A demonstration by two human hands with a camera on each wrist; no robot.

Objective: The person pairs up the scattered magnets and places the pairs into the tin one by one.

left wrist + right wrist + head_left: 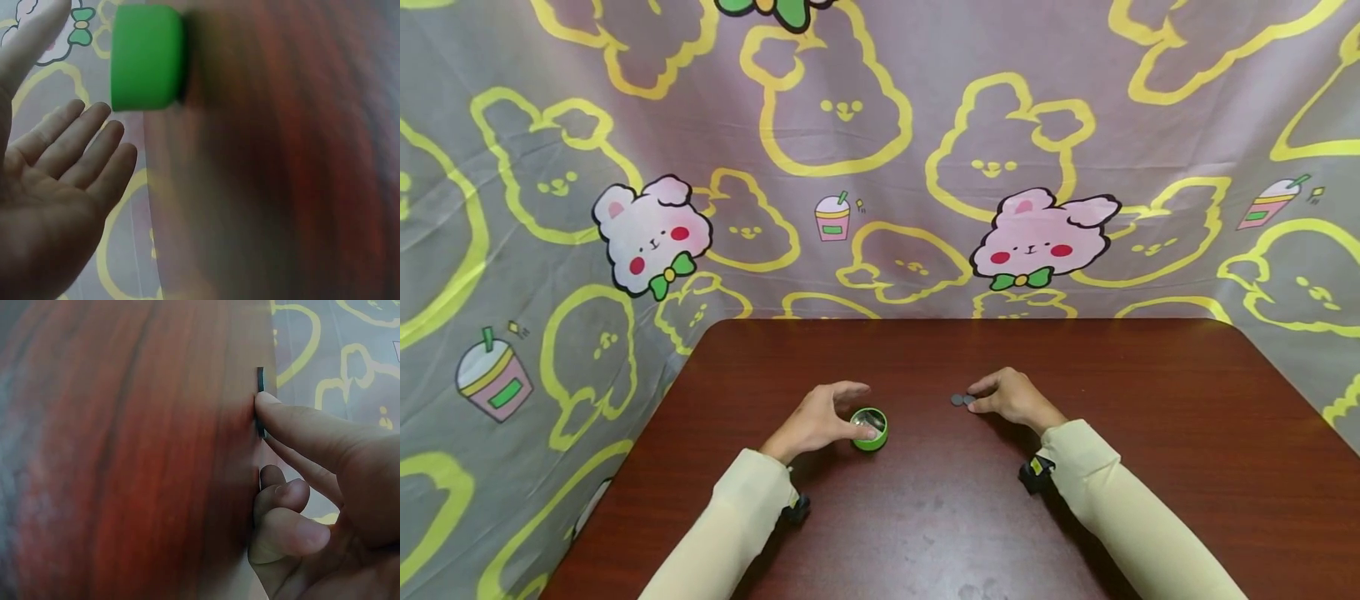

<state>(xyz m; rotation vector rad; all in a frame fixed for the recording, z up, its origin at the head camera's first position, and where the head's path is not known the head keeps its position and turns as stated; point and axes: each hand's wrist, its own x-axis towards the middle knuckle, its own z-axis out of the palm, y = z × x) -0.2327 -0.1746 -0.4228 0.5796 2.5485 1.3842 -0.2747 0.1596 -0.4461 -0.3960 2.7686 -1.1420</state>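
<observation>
A small round green container (869, 445) with an open top and a shiny inside stands on the brown table, left of the middle. My left hand (817, 421) is around its left side, fingers extended and apart from the thumb, whose tip overlaps the container's rim in the head view. In the left wrist view the green wall (147, 59) shows past the straight fingers. Two flat dark grey discs (957, 400) lie side by side on the table. Thumb and index finger of my right hand (1017, 400) pinch the right-hand disc (968, 401) at its edges; the other fingers are curled.
The wooden table (925, 517) reaches back to a patterned curtain (910, 192) with cartoon rabbits, which also runs along the left and right sides. Dark wrist cameras (1036, 474) sit under both sleeves.
</observation>
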